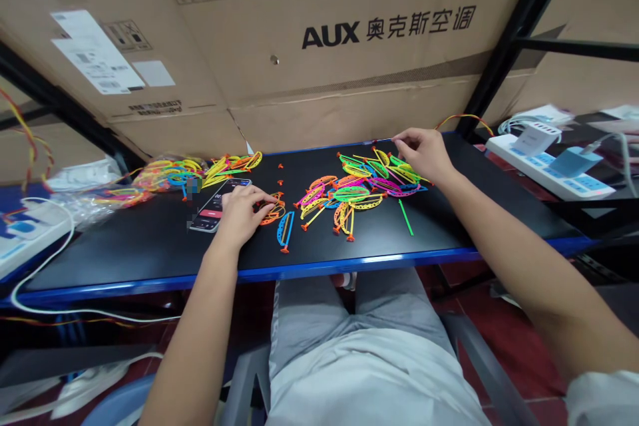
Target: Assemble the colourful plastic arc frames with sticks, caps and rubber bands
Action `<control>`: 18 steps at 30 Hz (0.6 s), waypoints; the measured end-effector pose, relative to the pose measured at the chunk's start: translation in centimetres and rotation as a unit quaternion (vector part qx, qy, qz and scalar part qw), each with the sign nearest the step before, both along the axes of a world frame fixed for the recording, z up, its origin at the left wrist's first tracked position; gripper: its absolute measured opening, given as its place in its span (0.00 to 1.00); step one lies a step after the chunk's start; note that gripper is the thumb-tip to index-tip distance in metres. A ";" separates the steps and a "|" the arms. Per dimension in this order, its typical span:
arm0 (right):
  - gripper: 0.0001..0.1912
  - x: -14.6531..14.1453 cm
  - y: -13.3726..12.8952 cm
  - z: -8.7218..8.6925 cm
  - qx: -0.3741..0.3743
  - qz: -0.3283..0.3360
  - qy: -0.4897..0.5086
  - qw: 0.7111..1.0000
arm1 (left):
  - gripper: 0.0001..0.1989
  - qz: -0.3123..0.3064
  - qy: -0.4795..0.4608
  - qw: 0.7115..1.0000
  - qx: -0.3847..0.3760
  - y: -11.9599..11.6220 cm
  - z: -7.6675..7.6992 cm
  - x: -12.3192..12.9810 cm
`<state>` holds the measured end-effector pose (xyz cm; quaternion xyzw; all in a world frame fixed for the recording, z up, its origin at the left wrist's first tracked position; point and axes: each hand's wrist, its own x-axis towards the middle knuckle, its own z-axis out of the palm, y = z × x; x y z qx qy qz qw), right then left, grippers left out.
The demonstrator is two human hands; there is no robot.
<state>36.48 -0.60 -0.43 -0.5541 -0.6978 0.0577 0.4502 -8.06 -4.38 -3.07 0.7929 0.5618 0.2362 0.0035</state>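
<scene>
My left hand (242, 215) rests beside a phone (213, 206), thumb and forefinger pinched together over a small heap of orange and tan loops (272, 213). What sits between those fingertips is too small to tell. Just right of it lies a blue toy bow (285, 230) with an orange suction-cup tip. At the table's back edge, my right hand (424, 153) is closed in a pinch, and its contents cannot be made out. Below that hand spreads a pile of colourful plastic toy bows (352, 193). A green stick (406, 217) lies apart, nearer the front.
Small orange suction cups (280, 182) form a short row near the middle. More bows and plastic bags (144, 183) lie at the left. A large cardboard box (249, 80) walls off the back. Power strips stand left and right (574, 176), with a white cable (70, 233) hanging at left.
</scene>
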 end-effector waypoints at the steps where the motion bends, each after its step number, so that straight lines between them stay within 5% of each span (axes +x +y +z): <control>1: 0.12 0.0 0.0 0.0 0.000 -0.001 0.001 1.000 | 0.05 0.006 0.003 1.000 0.000 0.0 0.0 0.1; 11: 0.11 0.3 0.3 -0.3 -0.004 0.005 0.006 1.000 | 0.05 0.037 -0.004 0.999 0.034 0.4 0.2 0.4; 18: 0.09 0.1 0.3 -0.1 -0.003 0.010 0.022 1.000 | 0.03 0.028 -0.234 0.960 0.149 0.9 0.0 0.2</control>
